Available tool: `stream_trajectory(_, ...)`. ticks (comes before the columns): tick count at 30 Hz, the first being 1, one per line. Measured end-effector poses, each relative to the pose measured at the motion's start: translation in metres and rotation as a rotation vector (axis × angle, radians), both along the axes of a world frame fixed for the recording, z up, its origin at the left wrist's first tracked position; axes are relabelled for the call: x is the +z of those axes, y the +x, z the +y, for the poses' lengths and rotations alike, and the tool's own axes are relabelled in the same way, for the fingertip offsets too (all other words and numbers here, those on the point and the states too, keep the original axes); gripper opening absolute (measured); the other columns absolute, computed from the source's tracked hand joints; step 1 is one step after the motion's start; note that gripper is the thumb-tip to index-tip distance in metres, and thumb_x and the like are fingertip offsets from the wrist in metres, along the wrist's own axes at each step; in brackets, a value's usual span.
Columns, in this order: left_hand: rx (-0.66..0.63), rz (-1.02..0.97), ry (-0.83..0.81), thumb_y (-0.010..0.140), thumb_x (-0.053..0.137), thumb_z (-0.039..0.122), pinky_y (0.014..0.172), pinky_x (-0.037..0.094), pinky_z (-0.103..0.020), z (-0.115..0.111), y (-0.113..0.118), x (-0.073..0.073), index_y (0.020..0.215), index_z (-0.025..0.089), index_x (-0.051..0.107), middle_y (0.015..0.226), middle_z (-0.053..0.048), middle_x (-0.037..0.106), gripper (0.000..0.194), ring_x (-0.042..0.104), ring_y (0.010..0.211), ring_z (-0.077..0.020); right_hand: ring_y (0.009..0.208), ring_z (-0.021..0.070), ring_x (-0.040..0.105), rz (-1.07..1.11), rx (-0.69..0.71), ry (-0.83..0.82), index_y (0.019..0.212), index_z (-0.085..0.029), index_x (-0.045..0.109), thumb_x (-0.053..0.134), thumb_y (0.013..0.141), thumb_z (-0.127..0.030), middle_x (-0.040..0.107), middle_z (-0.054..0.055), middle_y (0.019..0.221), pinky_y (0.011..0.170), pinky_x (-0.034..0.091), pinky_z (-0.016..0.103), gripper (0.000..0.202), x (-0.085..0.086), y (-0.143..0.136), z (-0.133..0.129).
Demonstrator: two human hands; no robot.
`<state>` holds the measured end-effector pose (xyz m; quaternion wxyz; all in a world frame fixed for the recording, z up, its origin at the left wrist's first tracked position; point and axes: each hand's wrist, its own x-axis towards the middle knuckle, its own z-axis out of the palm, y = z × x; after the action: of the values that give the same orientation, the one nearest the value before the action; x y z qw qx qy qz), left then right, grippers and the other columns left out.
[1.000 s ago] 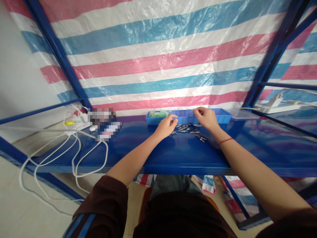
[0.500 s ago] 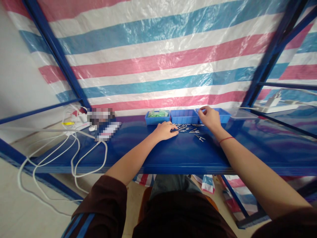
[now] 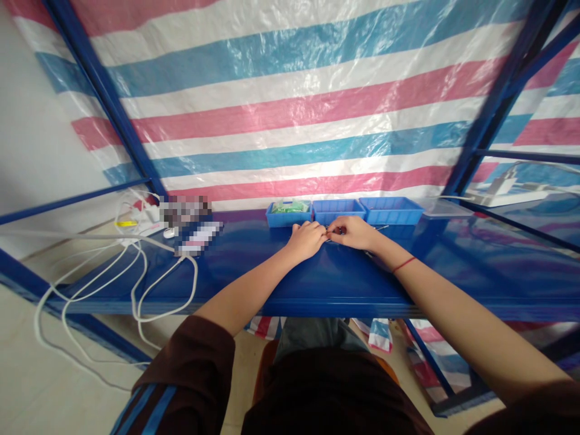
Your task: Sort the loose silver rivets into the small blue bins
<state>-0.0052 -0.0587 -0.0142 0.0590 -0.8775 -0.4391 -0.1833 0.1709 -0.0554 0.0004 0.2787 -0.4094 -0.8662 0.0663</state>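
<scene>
My left hand [image 3: 307, 240] rests on the blue table in front of the bins, its fingers bent over the metal pins. Right beside it, my right hand [image 3: 352, 232] has thumb and index finger pinched together, meeting the left fingertips; what lies between them is too small to name. Slim metal pins [image 3: 383, 227] show a little past the right hand, and most of the pile is hidden under both hands. Behind stand a blue bin with a green bag [image 3: 290, 207], a middle blue bin [image 3: 339, 210] and a right blue bin [image 3: 393, 211].
White cables [image 3: 193, 284] loop over the left end of the blue table [image 3: 317, 290]. Blurred items [image 3: 197, 237] lie there too. A clear plastic lid [image 3: 446, 208] is right of the bins, and a white power strip [image 3: 512, 194] sits further right.
My right hand has moved left and down from the right bin to the left fingertips, covering most of the pins. My left hand has stayed nearly in place.
</scene>
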Motion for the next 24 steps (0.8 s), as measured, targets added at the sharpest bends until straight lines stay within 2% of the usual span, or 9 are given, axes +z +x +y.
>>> stream_trajectory(5,-0.012,-0.156,0.040,0.092,0.039,0.032,0.083,0.037,-0.037,0.000,-0.001,0.004,0.091,0.021,0.060,0.095,-0.003,0.066,0.024,0.057,0.094,-0.0208,0.059,0.0142,0.052,-0.022,0.016,0.038,0.072,-0.017,0.070,0.053,0.076,-0.033,0.063,0.005,0.071,0.061,0.038,0.027,0.024,-0.003,0.001,0.004)
stream_trajectory(8,-0.064,-0.371,-0.018,0.087,0.047,0.030,0.080,0.042,-0.030,0.004,0.000,0.005,0.091,0.021,0.060,0.091,-0.002,0.067,0.017,0.060,0.087,-0.0167,0.058,0.0145,0.051,0.018,0.028,0.019,0.067,-0.016,0.068,0.050,0.080,-0.039,0.061,0.004,0.065,0.059,0.037,0.026,0.032,-0.004,0.003,0.006)
stream_trajectory(11,-0.085,-0.618,-0.120,0.080,0.058,0.030,0.075,0.046,-0.025,0.008,0.002,0.004,0.093,0.019,0.060,0.085,-0.002,0.067,0.017,0.061,0.078,-0.0136,0.060,0.0156,0.053,0.124,0.039,-0.040,0.076,-0.015,0.070,0.048,0.081,-0.047,0.063,0.004,0.066,0.059,0.038,0.027,0.039,-0.005,0.002,0.006)
stream_trajectory(13,-0.101,-0.711,-0.159,0.079,0.059,0.030,0.075,0.047,-0.025,0.009,0.003,0.004,0.088,0.017,0.061,0.083,-0.002,0.067,0.016,0.062,0.076,-0.0129,0.064,0.0171,0.055,0.189,0.049,-0.076,0.084,-0.015,0.071,0.048,0.081,-0.051,0.066,0.004,0.072,0.062,0.040,0.028,0.043,-0.005,0.001,0.005)
stream_trajectory(18,-0.138,-0.784,-0.140,0.080,0.056,0.029,0.075,0.047,-0.024,0.009,0.001,0.006,0.083,0.017,0.063,0.080,-0.001,0.067,0.014,0.061,0.075,-0.0118,0.069,0.0181,0.055,0.268,0.076,-0.148,0.089,-0.014,0.070,0.049,0.078,-0.055,0.068,0.006,0.081,0.066,0.041,0.030,0.047,-0.001,-0.002,0.002)
stream_trajectory(21,-0.153,-0.811,-0.075,0.081,0.056,0.029,0.075,0.047,-0.024,0.010,0.000,0.008,0.084,0.016,0.063,0.081,-0.002,0.066,0.015,0.060,0.074,-0.0116,0.059,0.0142,0.048,0.312,0.111,-0.236,0.093,-0.013,0.066,0.046,0.079,-0.058,0.061,0.003,0.069,0.058,0.037,0.027,0.051,0.003,-0.002,-0.001)
stream_trajectory(24,-0.170,-0.821,-0.039,0.082,0.055,0.029,0.074,0.047,-0.024,0.010,-0.001,0.010,0.084,0.016,0.063,0.082,-0.002,0.066,0.015,0.059,0.073,-0.0118,0.052,0.0109,0.040,0.343,0.115,-0.271,0.077,-0.014,0.061,0.046,0.078,-0.062,0.048,-0.002,0.056,0.052,0.032,0.025,0.050,0.005,-0.003,-0.004)
